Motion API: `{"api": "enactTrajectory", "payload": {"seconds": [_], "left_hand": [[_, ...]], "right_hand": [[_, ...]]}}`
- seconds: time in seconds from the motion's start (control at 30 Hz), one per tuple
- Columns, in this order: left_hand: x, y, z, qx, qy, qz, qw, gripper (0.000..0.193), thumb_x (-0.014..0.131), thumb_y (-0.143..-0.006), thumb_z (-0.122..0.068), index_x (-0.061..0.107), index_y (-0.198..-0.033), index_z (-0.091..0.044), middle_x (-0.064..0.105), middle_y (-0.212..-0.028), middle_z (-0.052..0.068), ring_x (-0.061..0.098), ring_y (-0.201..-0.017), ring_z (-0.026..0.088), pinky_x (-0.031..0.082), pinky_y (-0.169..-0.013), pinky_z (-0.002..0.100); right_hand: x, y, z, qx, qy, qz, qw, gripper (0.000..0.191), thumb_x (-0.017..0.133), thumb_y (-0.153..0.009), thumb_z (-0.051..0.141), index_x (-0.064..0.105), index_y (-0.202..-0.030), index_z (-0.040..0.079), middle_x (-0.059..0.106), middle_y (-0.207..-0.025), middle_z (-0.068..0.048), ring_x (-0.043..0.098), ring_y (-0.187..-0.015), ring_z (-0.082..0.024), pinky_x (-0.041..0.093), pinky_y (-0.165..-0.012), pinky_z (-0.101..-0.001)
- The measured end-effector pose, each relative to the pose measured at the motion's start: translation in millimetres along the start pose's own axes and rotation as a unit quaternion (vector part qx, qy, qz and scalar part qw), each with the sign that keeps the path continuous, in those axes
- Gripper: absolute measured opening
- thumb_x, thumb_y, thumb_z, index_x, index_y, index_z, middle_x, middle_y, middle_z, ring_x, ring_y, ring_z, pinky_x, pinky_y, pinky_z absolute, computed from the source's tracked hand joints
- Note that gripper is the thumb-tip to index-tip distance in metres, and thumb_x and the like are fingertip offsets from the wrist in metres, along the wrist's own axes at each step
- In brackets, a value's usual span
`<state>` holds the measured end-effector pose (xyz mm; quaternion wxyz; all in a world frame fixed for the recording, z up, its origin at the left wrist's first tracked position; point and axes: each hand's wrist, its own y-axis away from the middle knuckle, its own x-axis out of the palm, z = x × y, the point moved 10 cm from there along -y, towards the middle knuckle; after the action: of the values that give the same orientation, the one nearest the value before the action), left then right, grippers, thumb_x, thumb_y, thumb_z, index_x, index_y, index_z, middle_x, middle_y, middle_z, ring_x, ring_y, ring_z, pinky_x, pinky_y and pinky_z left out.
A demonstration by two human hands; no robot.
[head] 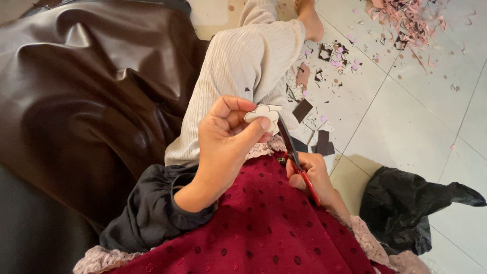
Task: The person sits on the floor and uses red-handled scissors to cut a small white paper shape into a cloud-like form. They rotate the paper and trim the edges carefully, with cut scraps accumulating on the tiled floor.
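Note:
My left hand [228,137] pinches a small pale flower-shaped cutout [264,112] between thumb and fingers, held up over my lap. My right hand [312,175] grips red-handled scissors [297,160]; their dark blades point up and meet the lower right edge of the cutout. Both hands hover above my dark red dotted garment [264,228] and my bent leg in beige ribbed trousers [243,66]. Part of my right hand is hidden behind the scissor handles.
A large sheet of dark brown glossy leather-like material [86,86] lies on the left. Pink and brown offcuts [329,56] litter the white tiled floor, with a bigger pile [406,18] at top right. A black plastic bag [406,203] sits at right.

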<state>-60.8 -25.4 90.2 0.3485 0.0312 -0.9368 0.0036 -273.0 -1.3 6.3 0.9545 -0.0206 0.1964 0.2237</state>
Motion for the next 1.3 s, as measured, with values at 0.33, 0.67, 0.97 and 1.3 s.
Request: {"api": "enactTrajectory", "payload": {"seconds": [0.33,0.67,0.97,1.3], "left_hand": [[-0.5,-1.0,-3.9,0.015,-0.005,0.021,1.0,0.024,0.069,-0.095,0.006,0.059,-0.117,0.003,0.072,-0.099,0.009,0.068,-0.087,0.011,0.059,-0.079,0.025],[3.2,0.2,-11.7,0.006,-0.017,0.025,1.0,0.03,0.066,-0.093,0.006,0.061,-0.123,0.003,0.064,-0.1,0.005,0.068,-0.085,0.009,0.062,-0.079,0.026],[-0.9,-3.4,-7.3,0.009,-0.005,0.002,1.0,0.023,0.071,-0.093,0.006,0.061,-0.114,0.003,0.071,-0.099,0.007,0.066,-0.084,0.008,0.057,-0.077,0.022],[2.0,-0.4,-0.8,0.0,0.029,0.005,1.0,0.025,0.069,-0.092,0.008,0.057,-0.112,0.001,0.07,-0.1,0.009,0.067,-0.084,0.01,0.057,-0.077,0.024]], "right_hand": [[11.1,1.4,13.6,0.035,-0.067,0.081,0.994,0.093,0.061,-0.067,0.095,0.064,-0.099,0.007,0.042,-0.072,0.009,0.036,-0.061,-0.004,0.028,-0.054,-0.0243],[4.0,3.1,-3.8,0.048,-0.03,0.044,0.997,0.06,0.076,-0.07,0.063,0.067,-0.09,0.007,0.051,-0.068,0.006,0.044,-0.059,-0.006,0.032,-0.054,-0.0242],[4.0,2.7,-6.9,0.068,-0.036,0.034,0.996,0.032,0.073,-0.065,0.026,0.068,-0.088,0.005,0.051,-0.067,0.004,0.042,-0.059,-0.006,0.033,-0.053,-0.0244],[5.6,5.2,-13.4,0.07,-0.075,0.028,0.994,0.029,0.075,-0.071,0.025,0.067,-0.088,0.004,0.053,-0.069,0.004,0.042,-0.06,-0.005,0.033,-0.053,-0.0238]]}}
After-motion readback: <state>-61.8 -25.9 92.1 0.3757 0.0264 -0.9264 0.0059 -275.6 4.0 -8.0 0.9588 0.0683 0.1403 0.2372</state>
